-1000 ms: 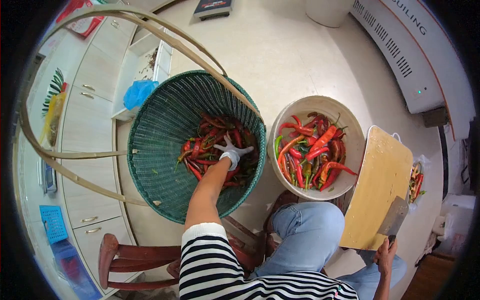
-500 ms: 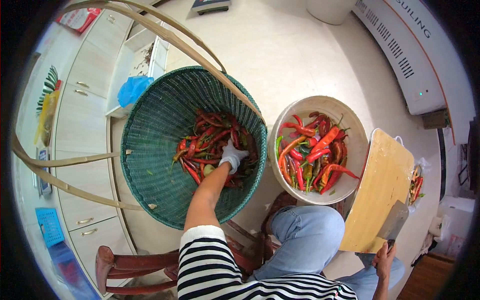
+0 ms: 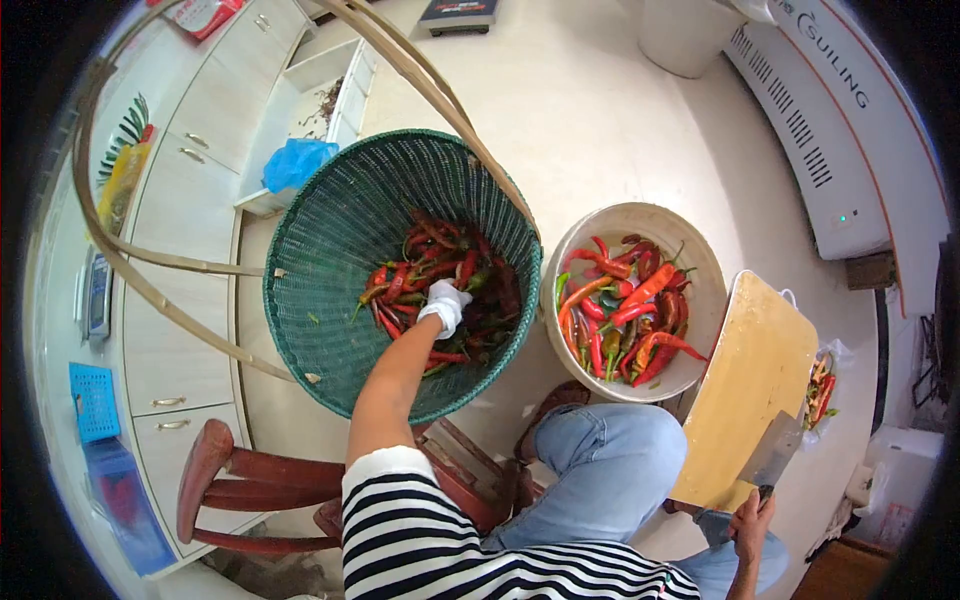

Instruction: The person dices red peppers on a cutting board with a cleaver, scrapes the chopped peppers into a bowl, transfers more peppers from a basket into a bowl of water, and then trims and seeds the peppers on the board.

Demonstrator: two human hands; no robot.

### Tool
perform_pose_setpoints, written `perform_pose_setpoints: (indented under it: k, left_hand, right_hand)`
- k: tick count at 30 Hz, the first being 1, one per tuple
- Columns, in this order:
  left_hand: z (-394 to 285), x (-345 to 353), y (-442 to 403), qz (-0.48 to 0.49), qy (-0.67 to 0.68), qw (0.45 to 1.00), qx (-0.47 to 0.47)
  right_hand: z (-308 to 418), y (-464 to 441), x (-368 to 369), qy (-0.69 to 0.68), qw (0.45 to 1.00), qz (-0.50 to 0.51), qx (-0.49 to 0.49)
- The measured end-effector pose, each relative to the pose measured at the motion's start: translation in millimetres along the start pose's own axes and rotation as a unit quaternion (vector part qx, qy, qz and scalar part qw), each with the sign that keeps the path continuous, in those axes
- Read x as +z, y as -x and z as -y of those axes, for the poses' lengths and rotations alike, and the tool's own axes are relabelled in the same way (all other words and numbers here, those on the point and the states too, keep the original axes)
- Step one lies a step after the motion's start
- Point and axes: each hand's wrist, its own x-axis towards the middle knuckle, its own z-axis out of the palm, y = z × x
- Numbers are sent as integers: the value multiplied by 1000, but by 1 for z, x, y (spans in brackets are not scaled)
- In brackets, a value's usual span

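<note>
My left hand (image 3: 446, 307), in a white glove, is down inside a deep green woven basket (image 3: 330, 330), among red chili peppers (image 3: 405, 285). Its fingers look drawn together against the peppers; what they hold, if anything, is hidden. My right hand (image 3: 752, 522), bare, is closed around the dark handle of a cleaver (image 3: 774, 448). The broad blade lies over the lower right part of a wooden cutting board (image 3: 748, 370). Between the basket and the board stands a pale bucket (image 3: 712, 300) holding red, orange and a few green chili peppers (image 3: 640, 310).
Long bamboo handles (image 3: 200, 318) arch from the basket to the left. A reddish wooden chair (image 3: 270, 470) stands below it. Pepper pieces (image 3: 823, 388) lie in a plastic bag right of the board. A scale (image 3: 458, 14) and a blue bag (image 3: 298, 163) are farther back.
My left hand has shifted left and slightly up among the peppers, and its fingers have drawn in. The view has shifted. My right hand keeps hold of the cleaver.
</note>
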Motion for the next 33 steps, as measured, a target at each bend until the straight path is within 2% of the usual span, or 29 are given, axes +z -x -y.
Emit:
perform_pose_setpoints:
  k: [2, 3, 5, 7, 9, 11, 15, 16, 19, 20, 24, 27, 29, 31, 32, 33]
  left_hand:
    - [-27, -32, 23, 37, 20, 997, -71]
    - [-31, -37, 28, -13, -43, 998, -35]
    - [-8, -33, 15, 11, 92, 995, -43]
    - [-59, -76, 77, -38, 79, 995, -37]
    - [-67, -96, 90, -5, 142, 989, -31]
    - [-91, -124, 132, -19, 244, 970, -2]
    - [-115, -174, 187, -14, 295, 952, 76]
    - [-126, -187, 208, -3, 284, 953, 103]
    - [-170, -211, 269, 34, 265, 951, 158]
    - [-185, -213, 285, 37, 269, 951, 150]
    - [-218, -184, 300, -49, 211, 961, 170]
    - [-239, -143, 319, -20, 316, 935, 161]
    - [-234, -93, 297, -27, 318, 923, 214]
    - [-262, -53, 327, 38, 387, 904, 176]
    - [-266, -36, 317, 92, 294, 932, 193]
    - [-263, -18, 301, 145, 199, 947, 207]
  right_hand:
    - [2, -1, -1, 2, 1000, 15, -5]
    - [1, 0, -2, 7, 1000, 29, -7]
    - [-3, -2, -5, 16, 1000, 20, -12]
    - [2, 1, -3, -15, 999, 28, -8]
    - [-3, -2, -6, -33, 999, 27, -5]
    - [-4, -1, -7, -38, 999, 20, -15]
    - [-29, -20, -17, -35, 995, 55, -77]
    - [-5, -3, -10, -54, 996, 50, -50]
    - [-27, -15, -15, -86, 993, 44, -63]
    - [-30, -17, -18, -88, 994, 35, -59]
    - [-30, -17, -18, -78, 993, 56, -73]
    - [-32, -16, -19, -72, 994, 42, -72]
    - [-31, -16, -17, -51, 995, 32, -78]
    - [-28, -13, -18, -91, 993, 50, -59]
    - [-33, -16, -20, -82, 994, 52, -55]
    - [-40, -21, -20, -52, 992, 52, -98]
